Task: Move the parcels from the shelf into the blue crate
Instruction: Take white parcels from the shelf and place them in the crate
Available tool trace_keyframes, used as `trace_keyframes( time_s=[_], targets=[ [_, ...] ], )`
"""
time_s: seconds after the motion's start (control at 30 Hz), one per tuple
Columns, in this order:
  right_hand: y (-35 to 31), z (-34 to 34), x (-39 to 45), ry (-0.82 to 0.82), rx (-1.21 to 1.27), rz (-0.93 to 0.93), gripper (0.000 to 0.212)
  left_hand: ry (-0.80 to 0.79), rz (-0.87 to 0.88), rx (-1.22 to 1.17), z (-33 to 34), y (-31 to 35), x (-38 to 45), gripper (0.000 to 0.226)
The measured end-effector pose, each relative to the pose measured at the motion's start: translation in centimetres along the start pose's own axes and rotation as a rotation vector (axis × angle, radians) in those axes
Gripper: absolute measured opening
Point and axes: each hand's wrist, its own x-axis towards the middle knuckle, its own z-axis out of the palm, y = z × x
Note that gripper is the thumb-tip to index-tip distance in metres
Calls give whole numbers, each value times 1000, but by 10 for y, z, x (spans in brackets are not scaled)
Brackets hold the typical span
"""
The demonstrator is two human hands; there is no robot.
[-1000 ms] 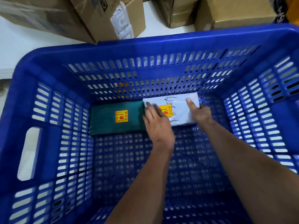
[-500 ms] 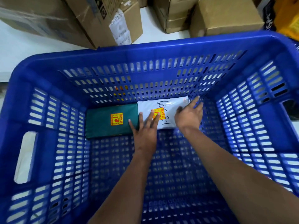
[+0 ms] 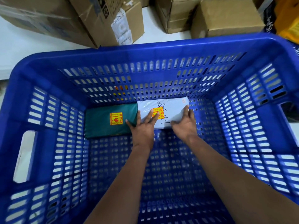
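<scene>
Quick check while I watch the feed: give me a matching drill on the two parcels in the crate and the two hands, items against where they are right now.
Items:
1. green parcel
2. white parcel
3. left hand
4. right hand

Places or states:
A. fingers spread flat over the yellow sticker
B. on the blue crate floor, far left corner
C. at the white parcel's right end
D. against the far wall, right of the green one

Pairs: 1-B, 2-D, 3-A, 4-C
</scene>
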Motion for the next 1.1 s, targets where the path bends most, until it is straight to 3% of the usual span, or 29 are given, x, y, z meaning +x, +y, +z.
trace_keyframes(
  time_s=[0.2,0.27,0.37,0.5,0.7,0.9,1.1],
  targets=[
    [-1,-9,1,-125,-165,4,98,-79,6,28,-13,-1,5,107],
    [-6,-20,0,-148,-211,32,93,-124,41,1,-23,-5,10,95],
    [-22,-42,-8,-70,-160,91,82,-150,90,-40,-48,-9,6,71],
    [-61,-74,-36,-58,19,122,70,-55,3,-88,-99,-10,-19,53],
    [-141,-128,-113,-171,20,14,35,-95,-137,-161,-186,-35,-80,44],
    [-224,-171,-203,-192,-5,-158,49,-26,-233,-166,-288,-66,-151,36],
    [-297,-245,-279,-114,82,-307,34,152,-324,-151,-399,-80,-220,38]
  ],
)
